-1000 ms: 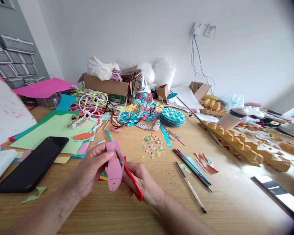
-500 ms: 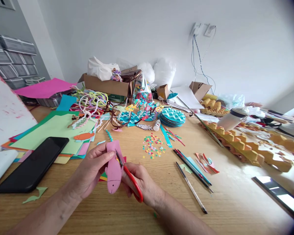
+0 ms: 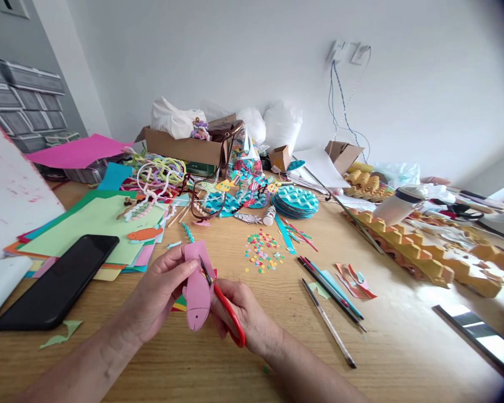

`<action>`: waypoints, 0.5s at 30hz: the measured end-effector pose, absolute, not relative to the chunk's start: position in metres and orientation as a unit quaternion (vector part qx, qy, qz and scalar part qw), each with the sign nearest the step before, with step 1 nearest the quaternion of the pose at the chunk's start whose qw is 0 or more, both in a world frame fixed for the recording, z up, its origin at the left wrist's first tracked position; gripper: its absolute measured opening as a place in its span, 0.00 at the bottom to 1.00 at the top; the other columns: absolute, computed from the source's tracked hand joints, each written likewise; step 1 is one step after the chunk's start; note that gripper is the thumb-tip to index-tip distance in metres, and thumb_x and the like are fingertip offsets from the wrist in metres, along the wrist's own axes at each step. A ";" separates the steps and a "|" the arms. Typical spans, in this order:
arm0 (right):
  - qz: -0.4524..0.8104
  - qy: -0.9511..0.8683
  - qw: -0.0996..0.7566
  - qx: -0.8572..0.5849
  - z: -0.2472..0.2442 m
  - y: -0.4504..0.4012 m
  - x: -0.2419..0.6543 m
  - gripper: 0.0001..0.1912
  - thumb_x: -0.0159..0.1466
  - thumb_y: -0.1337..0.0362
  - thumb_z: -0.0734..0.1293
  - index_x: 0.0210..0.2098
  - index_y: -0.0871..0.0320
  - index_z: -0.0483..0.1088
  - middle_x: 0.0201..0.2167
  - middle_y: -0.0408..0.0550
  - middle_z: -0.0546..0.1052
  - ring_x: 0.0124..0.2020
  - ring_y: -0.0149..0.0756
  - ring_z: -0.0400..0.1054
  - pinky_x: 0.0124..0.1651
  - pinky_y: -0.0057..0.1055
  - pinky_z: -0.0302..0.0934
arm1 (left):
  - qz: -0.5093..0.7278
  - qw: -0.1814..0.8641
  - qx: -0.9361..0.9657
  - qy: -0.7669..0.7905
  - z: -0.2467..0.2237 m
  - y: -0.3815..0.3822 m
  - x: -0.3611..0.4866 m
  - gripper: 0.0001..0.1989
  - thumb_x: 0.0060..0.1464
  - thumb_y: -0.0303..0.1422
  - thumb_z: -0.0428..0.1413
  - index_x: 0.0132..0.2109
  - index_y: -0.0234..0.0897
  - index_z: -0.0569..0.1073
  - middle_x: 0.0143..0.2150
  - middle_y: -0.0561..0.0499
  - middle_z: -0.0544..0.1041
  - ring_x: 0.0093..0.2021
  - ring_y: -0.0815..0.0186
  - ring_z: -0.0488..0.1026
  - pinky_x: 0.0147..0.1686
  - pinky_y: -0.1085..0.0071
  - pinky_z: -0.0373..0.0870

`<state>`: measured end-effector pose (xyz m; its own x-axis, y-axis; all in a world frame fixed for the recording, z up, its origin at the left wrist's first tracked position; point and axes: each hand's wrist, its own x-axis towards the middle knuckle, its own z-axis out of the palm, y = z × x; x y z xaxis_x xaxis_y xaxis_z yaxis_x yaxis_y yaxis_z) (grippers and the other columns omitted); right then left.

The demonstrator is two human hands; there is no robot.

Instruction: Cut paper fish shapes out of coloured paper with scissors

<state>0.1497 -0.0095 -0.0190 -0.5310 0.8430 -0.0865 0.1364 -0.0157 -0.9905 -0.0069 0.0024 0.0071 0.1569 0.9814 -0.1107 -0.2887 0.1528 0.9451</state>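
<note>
Here, left fingers (image 3: 185, 272) pinch closed on the far end of a pink fish (image 3: 198, 296) above the tabletop (image 3: 285, 336), sensibly for likely light, floppy paper, while right fingers (image 3: 219, 324) curl around scissors (image 3: 234, 320).

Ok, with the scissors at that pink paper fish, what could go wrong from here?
The red-handled scissors have their tips close to the left hand's thumb, so a slip might nick it. The blades lie beside the pink paper fish, so a small turn could cut into its body. Its head end hangs free and might swing.
</note>
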 end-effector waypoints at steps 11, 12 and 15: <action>0.599 -0.636 0.296 -0.386 -0.019 -0.009 0.149 0.29 0.60 0.38 0.57 0.24 0.60 0.59 0.15 0.37 0.60 0.15 0.23 0.54 0.17 0.19 0.49 | 0.491 0.643 0.429 0.402 0.003 0.003 -0.009 0.05 0.50 0.35 0.59 0.32 0.38 0.75 0.18 0.58 0.72 0.19 0.74 0.62 0.19 0.80 0.59; 0.598 -0.637 0.297 -0.385 -0.019 -0.009 0.149 0.29 0.60 0.38 0.57 0.24 0.60 0.59 0.15 0.37 0.60 0.15 0.22 0.54 0.16 0.19 0.48 | 0.490 0.642 0.431 0.403 0.003 0.002 -0.009 0.05 0.50 0.35 0.59 0.32 0.38 0.75 0.18 0.58 0.72 0.19 0.74 0.62 0.19 0.80 0.58; 0.593 -0.642 0.300 -0.383 -0.018 -0.009 0.150 0.29 0.60 0.38 0.56 0.24 0.60 0.59 0.15 0.37 0.59 0.14 0.22 0.53 0.16 0.19 0.48 | 0.491 0.638 0.429 0.410 0.003 0.002 -0.008 0.06 0.49 0.35 0.59 0.32 0.38 0.75 0.17 0.58 0.71 0.18 0.74 0.60 0.18 0.80 0.57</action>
